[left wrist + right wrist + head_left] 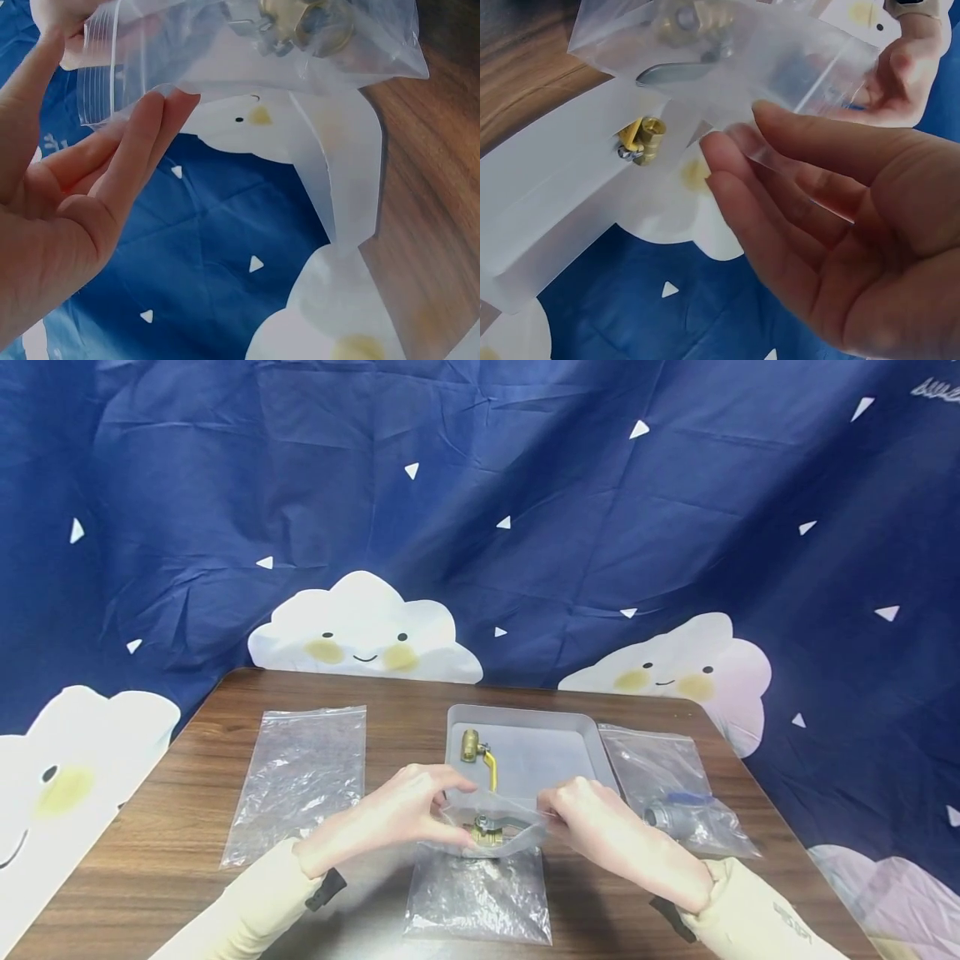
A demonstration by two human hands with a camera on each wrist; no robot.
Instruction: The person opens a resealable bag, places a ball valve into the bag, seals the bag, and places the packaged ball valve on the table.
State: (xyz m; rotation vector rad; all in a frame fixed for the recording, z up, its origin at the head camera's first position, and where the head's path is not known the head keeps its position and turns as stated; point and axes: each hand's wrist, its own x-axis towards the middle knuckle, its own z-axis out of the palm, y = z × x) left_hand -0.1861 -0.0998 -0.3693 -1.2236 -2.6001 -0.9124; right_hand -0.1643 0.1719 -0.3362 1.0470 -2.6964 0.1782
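Both hands hold up a clear zip-top plastic bag [187,56] above the table, its mouth spread apart. Inside lies a brass ball valve [487,836] with a grey lever, partly blurred by the plastic in the wrist views. My left hand [397,810] grips one side of the mouth between thumb and fingers. On the opposite side, my right hand [600,822] pinches the rim. Just beyond the bag, a brass ball valve with a yellow lever [470,746] rests in the grey tray [540,752].
A flat clear bag [300,785] lies on the table [187,810] at the left. Another flat clear bag [480,897] is just below the hands. Right of the tray, a clear bag [652,760] contains a grey fitting [667,818] with a blue part.
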